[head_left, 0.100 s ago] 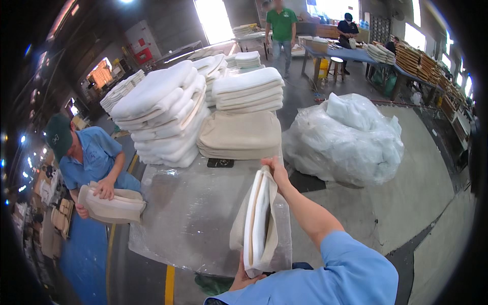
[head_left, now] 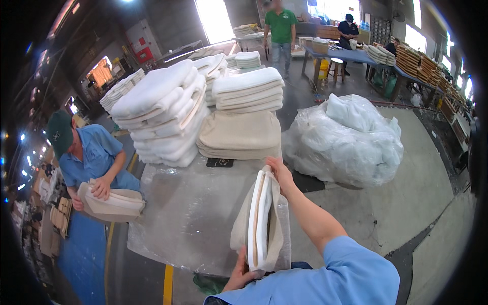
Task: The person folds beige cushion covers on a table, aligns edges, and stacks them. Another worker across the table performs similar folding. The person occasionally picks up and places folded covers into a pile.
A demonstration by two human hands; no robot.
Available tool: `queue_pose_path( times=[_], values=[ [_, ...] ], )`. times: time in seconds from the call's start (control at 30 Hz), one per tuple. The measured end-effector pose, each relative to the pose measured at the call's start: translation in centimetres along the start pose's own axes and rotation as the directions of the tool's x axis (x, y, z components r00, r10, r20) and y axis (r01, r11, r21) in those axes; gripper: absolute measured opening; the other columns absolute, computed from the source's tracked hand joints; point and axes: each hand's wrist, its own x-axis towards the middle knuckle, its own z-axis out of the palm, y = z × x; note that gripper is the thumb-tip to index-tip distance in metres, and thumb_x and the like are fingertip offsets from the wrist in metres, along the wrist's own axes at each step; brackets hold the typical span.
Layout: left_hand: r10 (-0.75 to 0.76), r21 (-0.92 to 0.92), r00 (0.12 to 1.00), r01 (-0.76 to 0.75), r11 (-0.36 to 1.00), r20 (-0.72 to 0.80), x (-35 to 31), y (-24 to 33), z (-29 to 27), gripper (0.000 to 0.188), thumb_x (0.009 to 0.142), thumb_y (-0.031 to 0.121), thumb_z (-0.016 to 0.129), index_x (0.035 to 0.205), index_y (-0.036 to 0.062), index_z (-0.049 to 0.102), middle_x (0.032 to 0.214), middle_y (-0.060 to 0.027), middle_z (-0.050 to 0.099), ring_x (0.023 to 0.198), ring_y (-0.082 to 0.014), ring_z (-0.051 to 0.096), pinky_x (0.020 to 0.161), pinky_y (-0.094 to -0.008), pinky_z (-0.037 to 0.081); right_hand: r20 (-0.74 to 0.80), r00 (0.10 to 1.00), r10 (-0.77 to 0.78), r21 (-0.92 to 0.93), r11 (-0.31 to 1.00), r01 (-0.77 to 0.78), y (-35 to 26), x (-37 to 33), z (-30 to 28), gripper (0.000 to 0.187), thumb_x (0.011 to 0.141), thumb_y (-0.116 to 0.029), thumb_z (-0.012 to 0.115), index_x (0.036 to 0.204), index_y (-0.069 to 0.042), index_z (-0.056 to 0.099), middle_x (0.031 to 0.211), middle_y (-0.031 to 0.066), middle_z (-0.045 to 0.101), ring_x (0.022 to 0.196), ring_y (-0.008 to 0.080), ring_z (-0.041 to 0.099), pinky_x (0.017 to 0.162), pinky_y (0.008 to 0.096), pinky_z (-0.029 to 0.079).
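A beige fabric cushion cover stands on edge above the near part of the table, its long opening facing up. Inside it sits a white padded cushion insert with a tan layer running between its white sides. My right hand is closed on the cover's far end, fingers at the fabric edge. At the near end my left hand grips the cover from its left side, fingers pressed against fabric and padding; part of that hand is hidden behind my sleeve.
The plastic-covered table bears a stack of beige covers, white padding piles and a small black item. Right of it lies a plastic-wrapped white bundle. A co-worker at left holds a similar cushion.
My left hand has shifted up along the cover's near left side, its fingers now showing. The cover's right side gapes wider from the insert, and my right hand has moved slightly right.
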Motion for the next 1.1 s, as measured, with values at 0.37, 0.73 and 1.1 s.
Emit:
queue_pose_path(
  times=[0.37,0.73,1.1],
  values=[
    [0.240,0.402,0.951,-0.146,0.904,-0.194,26.1,6.6,-0.8,0.070,0.099,0.009,0.063,0.163,0.0046,0.038,0.162,-0.0207,0.046,0.150,-0.0300,0.046,0.122,-0.0397,0.036,-0.088,0.964,-0.251,-0.767,0.635,0.096,-3.0,-3.6,0.9,0.033,0.097,-0.020,0.068,0.126,-0.003,0.072,0.107,0.0119,0.074,0.099,0.0192,0.069,0.087,0.0342,0.053],
    [0.417,0.770,0.907,-0.227,0.597,-0.056,35.3,6.4,0.0,0.025,0.089,0.009,0.069,0.113,0.0021,0.072,0.117,-0.0186,0.070,0.113,-0.0379,0.067,0.099,-0.0451,0.052,-0.078,0.924,-0.375,-0.849,0.510,0.135,-4.0,-2.3,0.3,0.026,0.099,-0.026,0.070,0.094,0.000,0.073,0.077,0.0103,0.067,0.073,0.0190,0.063,0.069,0.0380,0.050],
    [0.555,0.771,0.832,-0.369,0.519,0.025,36.3,5.5,-0.9,0.013,0.089,0.007,0.069,0.100,0.0022,0.065,0.102,-0.0185,0.065,0.097,-0.0377,0.066,0.086,-0.0459,0.053,-0.094,0.995,0.031,0.055,0.998,-0.026,-3.2,0.5,-3.3,0.038,0.108,-0.039,0.058,0.106,-0.006,0.076,0.100,0.0052,0.075,0.093,0.0150,0.069,0.079,0.0330,0.051]
  ],
)
